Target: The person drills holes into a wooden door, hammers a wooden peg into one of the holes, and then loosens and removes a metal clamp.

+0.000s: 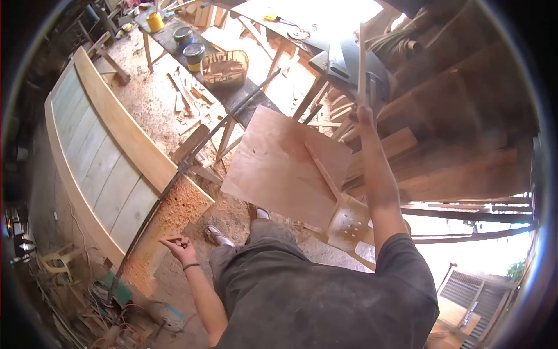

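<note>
In the head view, the right hand (pixel 364 115) is raised and closed around the lower end of a long, thin, pale wooden strip (pixel 362 64), which stands roughly upright above the fist. Just beside the strip is a rounded grey object (pixel 379 74), too unclear to name. The left hand (pixel 182 250), a dark band on its wrist, is lower, its fingers partly bent and drawn together; whether they pinch something small I cannot tell.

Beside the left hand, orange-brown shavings (pixel 181 203) cover the near end of a large wooden panel with a pale frame and grey-white boards (pixel 104 166). A long, narrow dark strip (pixel 200 145) crosses over this panel. Between the hands lies a pinkish-brown plywood sheet (pixel 273 166), a thin wooden piece (pixel 323 171) on it. Below the right hand is a beige chair with holes (pixel 350 224). Farther out, a dark bench (pixel 256 116) bears two lidded cans (pixel 193 53) and a yellowish woven basket (pixel 241 58).
</note>
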{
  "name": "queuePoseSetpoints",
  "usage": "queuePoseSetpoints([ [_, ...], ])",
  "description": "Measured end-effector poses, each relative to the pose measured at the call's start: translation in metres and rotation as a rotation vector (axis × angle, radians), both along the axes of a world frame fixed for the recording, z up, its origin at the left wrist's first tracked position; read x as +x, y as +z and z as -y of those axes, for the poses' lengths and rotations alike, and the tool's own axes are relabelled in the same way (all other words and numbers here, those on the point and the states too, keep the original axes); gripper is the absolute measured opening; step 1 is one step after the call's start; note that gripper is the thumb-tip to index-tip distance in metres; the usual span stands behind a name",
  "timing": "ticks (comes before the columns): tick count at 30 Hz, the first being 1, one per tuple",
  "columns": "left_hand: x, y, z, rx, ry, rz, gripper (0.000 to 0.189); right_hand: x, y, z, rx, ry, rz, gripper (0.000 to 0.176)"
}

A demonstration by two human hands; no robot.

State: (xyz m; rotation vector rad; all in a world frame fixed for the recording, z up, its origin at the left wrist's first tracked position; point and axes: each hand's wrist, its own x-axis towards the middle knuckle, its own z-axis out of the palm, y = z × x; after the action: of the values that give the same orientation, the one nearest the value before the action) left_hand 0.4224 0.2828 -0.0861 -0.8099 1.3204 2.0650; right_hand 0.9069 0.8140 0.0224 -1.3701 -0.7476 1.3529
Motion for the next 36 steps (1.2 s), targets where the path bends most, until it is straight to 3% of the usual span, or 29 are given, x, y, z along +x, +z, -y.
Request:
queuePoseSetpoints([
  [3,0.001,-0.004,-0.002,0.044,0.044,0.033,0.063,0.016,-0.043,0.012,-0.096,0.025,0.173,0.028],
  [5,-0.004,-0.015,-0.007,0.099,-0.135,-0.085,0.061,0.033,-0.049,0.017,-0.273,0.182,0.24,0.03],
  [6,-0.003,-0.014,0.005,0.112,-0.196,-0.145,0.06,0.037,-0.048,0.027,-0.331,0.095,0.337,0.026],
  [7,0.002,-0.007,-0.004,-0.004,-0.217,-0.263,0.051,0.059,-0.049,0.025,-0.206,0.309,0.639,0.022],
  [8,-0.003,-0.013,-0.001,0.065,-0.278,-0.309,0.034,0.081,-0.051,0.024,-0.05,0.462,0.957,0.022],
  [9,0.004,0.005,-0.017,-0.015,-0.262,-0.422,0.02,0.103,-0.047,0.022,0.198,0.541,0.825,0.027],
  [10,-0.005,0.003,-0.014,-0.059,-0.33,-0.334,0.012,0.121,-0.04,0.022,0.428,0.639,0.662,0.035],
  [12,0.0,0.03,-0.039,-0.197,-0.264,-0.364,0.016,0.072,0.044,0.021,-0.24,0.182,1.352,0.049],
  [13,-0.005,0.021,-0.038,-0.178,-0.216,-0.398,0.019,0.059,0.059,0.027,-0.23,0.148,1.545,0.052],
  [14,-0.01,0.007,-0.036,-0.201,-0.196,-0.459,0.019,0.129,-0.01,-0.016,-0.022,0.191,1.486,0.052],
  [16,-0.024,-0.008,-0.039,-0.286,-0.238,-0.537,0.02,0.205,-0.098,-0.067,-0.162,0.437,0.969,0.038],
  [18,-0.034,-0.018,-0.046,-0.357,-0.308,-0.544,0.019,0.164,-0.075,-0.03,-0.458,0.32,0.346,0.016],
  [21,-0.048,-0.032,-0.051,-0.409,-0.409,-0.567,0.019,0.166,-0.037,-0.029,-0.408,0.319,0.386,0.01],
  [24,-0.068,-0.061,-0.05,-0.532,-0.556,-0.65,0.023,0.169,-0.008,-0.022,-0.302,0.285,0.344,0.014],
  [26,-0.083,-0.105,-0.047,-0.518,-0.582,-0.769,0.026,0.144,-0.018,0.027,-0.129,0.059,0.442,0.013],
  [27,-0.09,-0.12,-0.045,-0.614,-0.666,-0.822,0.027,0.13,-0.034,0.06,0.008,0.076,0.615,0.012],
  [28,-0.091,-0.125,-0.045,-0.515,-0.627,-0.796,0.025,0.116,-0.048,0.093,0.147,0.092,0.787,0.011],
  [31,-0.092,-0.152,-0.052,-0.263,-0.565,-0.751,0.023,0.028,-0.034,0.18,0.136,-0.073,0.328,0.015],
  [33,-0.094,-0.149,-0.054,-0.25,-0.589,-0.759,0.024,-0.011,0.016,0.207,0.012,-0.071,-0.089,0.018],
  [36,-0.099,-0.154,-0.06,-0.194,-0.598,-0.795,0.026,0.011,0.004,0.204,-0.002,0.301,-0.311,0.019],
])
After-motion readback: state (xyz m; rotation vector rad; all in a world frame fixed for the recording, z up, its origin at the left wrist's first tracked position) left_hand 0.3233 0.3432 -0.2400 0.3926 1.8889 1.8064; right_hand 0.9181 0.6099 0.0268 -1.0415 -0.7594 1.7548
